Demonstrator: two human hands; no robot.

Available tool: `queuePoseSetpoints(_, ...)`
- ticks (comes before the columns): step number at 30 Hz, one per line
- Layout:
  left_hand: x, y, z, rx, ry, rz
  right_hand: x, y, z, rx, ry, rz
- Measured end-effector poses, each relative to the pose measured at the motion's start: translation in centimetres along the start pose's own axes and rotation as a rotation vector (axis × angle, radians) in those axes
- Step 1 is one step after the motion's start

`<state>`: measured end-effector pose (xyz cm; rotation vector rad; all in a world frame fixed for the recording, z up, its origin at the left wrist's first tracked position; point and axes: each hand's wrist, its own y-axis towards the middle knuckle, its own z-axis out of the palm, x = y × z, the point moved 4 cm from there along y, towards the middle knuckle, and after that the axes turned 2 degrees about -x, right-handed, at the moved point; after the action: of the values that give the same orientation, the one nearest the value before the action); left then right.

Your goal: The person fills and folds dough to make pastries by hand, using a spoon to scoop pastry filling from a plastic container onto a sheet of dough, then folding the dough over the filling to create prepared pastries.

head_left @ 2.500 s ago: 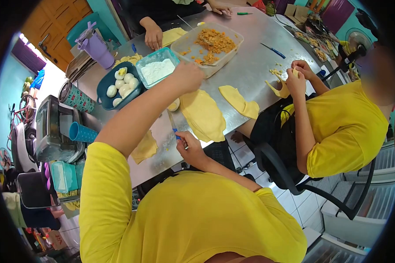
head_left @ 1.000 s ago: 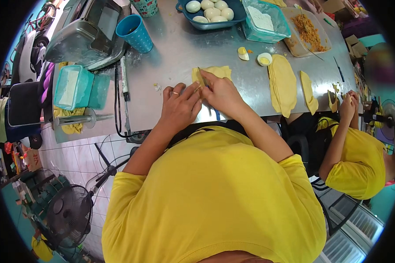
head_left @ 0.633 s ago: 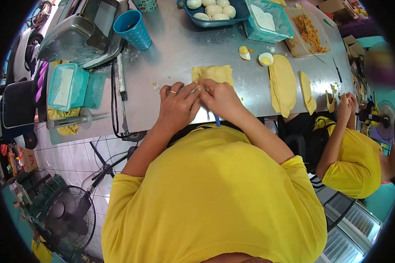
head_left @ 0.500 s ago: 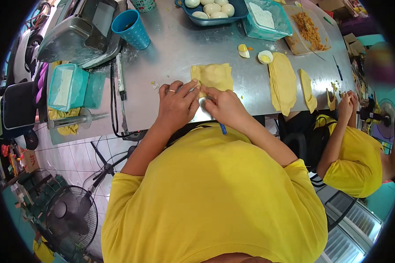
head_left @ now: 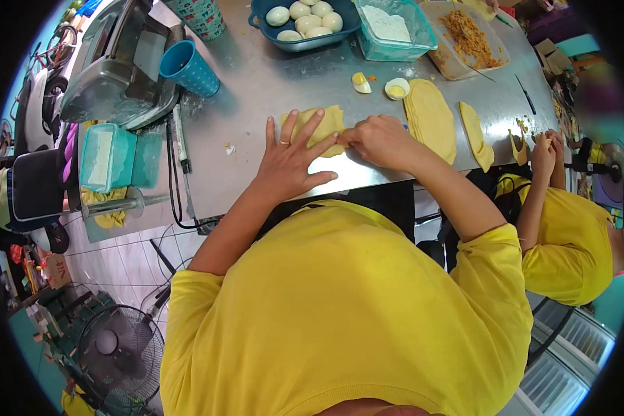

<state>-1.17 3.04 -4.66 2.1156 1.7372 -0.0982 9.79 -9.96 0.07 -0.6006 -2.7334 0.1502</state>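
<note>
A folded piece of pale yellow dough lies on the metal table, partly hidden by my left hand. That hand is open, its fingers spread across the dough's left and near side. At the dough's right edge is my right hand, with its fingers closed. A bit of blue handle shows by its knuckles; the working end of this tool is hidden. To the right lie a stack of flat dough sheets, half a boiled egg and an egg wedge.
At the back stand a blue bowl of boiled eggs, a flour tub and a tray of orange-brown filling. A blue cup and a metal machine are left. A co-worker's hands are at the right.
My left hand has spread out flat over the dough. My right hand has moved from the dough's near edge to its right edge, its elbow swinging outward. The view has shifted slightly.
</note>
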Motion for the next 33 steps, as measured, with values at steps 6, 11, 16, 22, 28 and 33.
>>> queuePoseSetpoints(6, -0.3, 0.3, 0.5, -0.020, 0.076, -0.012, -1.5, 1.4, -1.0, -0.055, -0.163, -0.161)
queuePoseSetpoints(11, -0.7, 0.4, 0.5, -0.087, 0.071, -0.028, -1.7, 3.3, -2.3, -0.125, -0.346, -0.265)
queuePoseSetpoints(16, -0.9, 0.7, 0.7, -0.124, 0.052, -0.022, -1.9, 5.2, -3.0, -0.293, -0.449, -0.419)
queuePoseSetpoints(22, -0.9, 0.7, 0.7, -0.104, 0.062, -0.019, -2.1, 7.6, -4.0, -0.376, -0.605, -0.490)
queuePoseSetpoints(28, -0.6, 0.3, -0.2, -0.065, -0.009, -0.028, -2.6, 8.4, -3.8, -0.599, -0.493, -0.347)
queuePoseSetpoints(33, 1.8, 0.0, -0.4, -0.476, -0.591, -0.088, -2.4, 9.7, 2.7, -0.632, -0.224, -0.181)
